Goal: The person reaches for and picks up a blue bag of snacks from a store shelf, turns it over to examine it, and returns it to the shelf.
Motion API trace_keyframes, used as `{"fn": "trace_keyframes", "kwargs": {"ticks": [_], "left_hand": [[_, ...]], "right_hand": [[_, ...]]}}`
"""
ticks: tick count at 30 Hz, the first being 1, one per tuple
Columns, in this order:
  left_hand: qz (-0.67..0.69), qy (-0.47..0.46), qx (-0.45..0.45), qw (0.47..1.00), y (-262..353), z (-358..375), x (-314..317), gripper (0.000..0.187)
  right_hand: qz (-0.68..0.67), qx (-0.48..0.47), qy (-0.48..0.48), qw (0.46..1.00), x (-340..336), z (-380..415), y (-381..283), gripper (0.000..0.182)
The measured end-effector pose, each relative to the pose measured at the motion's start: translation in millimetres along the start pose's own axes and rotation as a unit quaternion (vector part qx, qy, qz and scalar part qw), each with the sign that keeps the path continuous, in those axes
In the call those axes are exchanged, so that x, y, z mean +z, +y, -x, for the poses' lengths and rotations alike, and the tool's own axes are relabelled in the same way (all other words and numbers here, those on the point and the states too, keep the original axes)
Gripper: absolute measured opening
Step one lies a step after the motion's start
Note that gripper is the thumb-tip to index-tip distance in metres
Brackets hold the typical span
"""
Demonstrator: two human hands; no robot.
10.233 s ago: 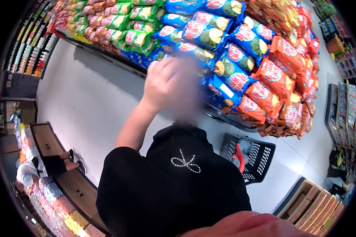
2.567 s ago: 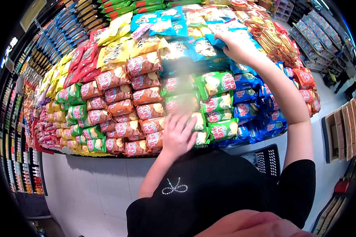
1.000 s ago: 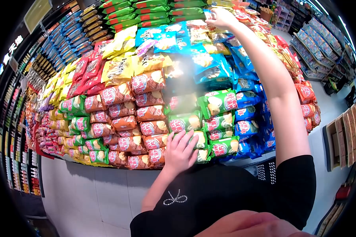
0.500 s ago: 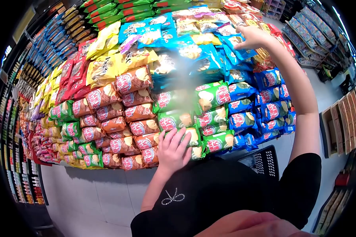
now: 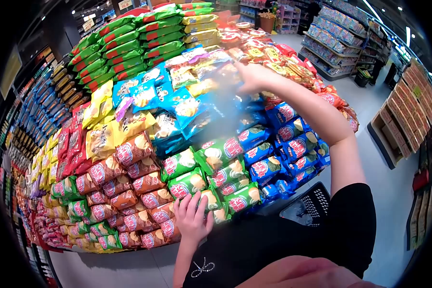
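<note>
My left hand [image 5: 193,220] rests with fingers spread on the green chip packets [image 5: 211,199] at the front of a stacked snack display. Brown chip packets [image 5: 156,198] lie just to its left. My right hand [image 5: 252,78] is stretched over the upper part of the display, above blue snack bags [image 5: 185,106] and near red-and-gold packets [image 5: 273,54]. Its thumb and fingers look apart, with nothing visible between them, though a blurred patch partly covers the fingertips. Blue chip packets [image 5: 268,167] are stacked below my right forearm.
Green-and-red bags [image 5: 122,45] rise in tall stacks at the back. Yellow bags [image 5: 101,139] and red bags [image 5: 74,139] fill the left side. A black perforated basket [image 5: 317,204] stands by my body. A wooden display stand [image 5: 393,132] and stocked shelves [image 5: 333,43] line the right.
The view has shifted, so the display sits lower and further left. My right hand has moved left across the bags. My left hand stays on the green packets.
</note>
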State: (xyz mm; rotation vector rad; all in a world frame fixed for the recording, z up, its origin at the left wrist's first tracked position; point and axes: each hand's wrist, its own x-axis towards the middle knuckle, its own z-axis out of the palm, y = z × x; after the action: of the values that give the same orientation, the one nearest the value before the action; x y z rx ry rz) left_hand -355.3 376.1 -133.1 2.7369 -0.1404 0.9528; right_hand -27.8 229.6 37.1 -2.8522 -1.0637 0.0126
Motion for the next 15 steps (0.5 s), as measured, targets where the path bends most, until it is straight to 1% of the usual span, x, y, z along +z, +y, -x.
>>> {"fn": "trace_keyframes", "kwargs": {"ticks": [1,3,5,7,9,11,12,13,15], "left_hand": [[0.002,0.0,0.0,1.0,0.2,-0.1,-0.6,0.039],[0.007,-0.001,-0.001,1.0,-0.8,-0.7,-0.9,0.04],[0.017,0.008,0.004,1.0,-2.6,-0.1,0.0,0.041],[0.012,0.013,0.005,1.0,-3.6,1.3,1.0,0.042],[0.018,0.012,0.003,1.0,-4.8,1.6,2.3,0.042],[0.017,0.01,0.002,1.0,-4.1,0.7,0.6,0.042],[0.022,0.013,0.002,1.0,-4.0,0.9,1.3,0.041],[0.026,0.018,0.002,0.999,-4.3,1.0,1.9,0.04],[0.022,0.015,-0.001,1.0,-4.8,1.2,1.3,0.041]], "right_hand": [[0.006,0.006,0.004,1.0,-8.1,0.8,-2.2,0.077],[-0.003,-0.057,0.115,0.992,-14.1,-4.3,5.7,0.076],[-0.011,-0.009,0.09,0.996,-31.3,-21.0,16.0,0.074],[-0.016,-0.01,0.154,0.988,-46.4,-32.8,16.1,0.071],[-0.032,0.013,0.21,0.977,-48.9,-60.0,20.0,0.059],[-0.076,0.033,0.241,0.967,-57.6,-70.3,-3.6,0.069],[-0.129,0.087,0.207,0.966,-63.7,-68.1,-17.9,0.073],[-0.143,0.114,0.15,0.972,-73.6,-60.2,-40.1,0.078],[-0.029,0.187,0.303,0.934,-51.9,-92.6,-35.9,0.07]]}}
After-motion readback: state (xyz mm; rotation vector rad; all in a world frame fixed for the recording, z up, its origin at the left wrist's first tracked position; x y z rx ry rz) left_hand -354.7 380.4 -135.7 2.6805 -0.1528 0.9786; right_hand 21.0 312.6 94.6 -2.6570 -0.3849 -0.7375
